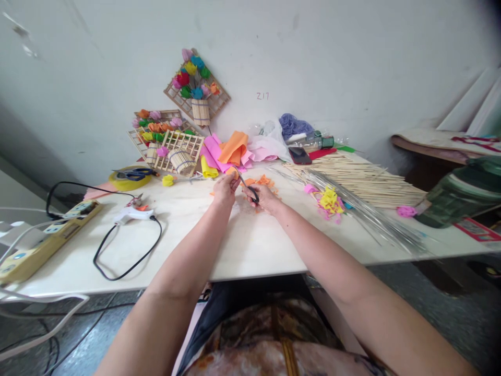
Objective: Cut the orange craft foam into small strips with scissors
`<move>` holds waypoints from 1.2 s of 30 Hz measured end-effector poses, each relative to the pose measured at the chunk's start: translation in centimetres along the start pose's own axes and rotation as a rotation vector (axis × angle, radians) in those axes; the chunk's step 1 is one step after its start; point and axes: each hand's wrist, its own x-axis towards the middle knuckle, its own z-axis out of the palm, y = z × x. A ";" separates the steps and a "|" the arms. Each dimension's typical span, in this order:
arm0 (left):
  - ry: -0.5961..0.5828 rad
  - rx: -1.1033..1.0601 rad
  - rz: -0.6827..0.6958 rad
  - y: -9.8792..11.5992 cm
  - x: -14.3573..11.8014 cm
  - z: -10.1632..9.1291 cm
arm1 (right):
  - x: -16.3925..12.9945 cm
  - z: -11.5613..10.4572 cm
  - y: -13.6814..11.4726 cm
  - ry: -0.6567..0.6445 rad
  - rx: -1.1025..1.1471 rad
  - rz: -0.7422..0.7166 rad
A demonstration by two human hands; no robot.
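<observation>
My left hand (225,189) pinches a small piece of orange crepe paper (231,171) over the middle of the table. Close by on the right, my right hand (266,198) is closed around the dark handles of a pair of scissors (252,194). The blades point up and left, up against the orange piece. Loose orange paper scraps (263,183) lie just behind my right hand. Beyond both hands are a folded orange sheet (234,149), a pink sheet (214,151) and a yellow roll (209,167).
Bamboo sticks (352,180) and thin wires (356,209) cover the right side, near a green bottle (457,193). A phone (300,155) lies at the back. Left stand a glue gun (135,215), a power strip (50,240), yellow tape (131,180) and flower-decorated lattices (198,109).
</observation>
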 end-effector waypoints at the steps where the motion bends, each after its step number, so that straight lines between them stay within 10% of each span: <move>1: -0.003 0.001 0.004 0.0 0.1 -0.1 | 0.0 0.0 0.0 -0.004 0.002 -0.002; 36: -0.007 0.072 -0.069 0.8 0.0 0.0 | -0.2 -0.2 -0.7 -0.001 0.007 -0.081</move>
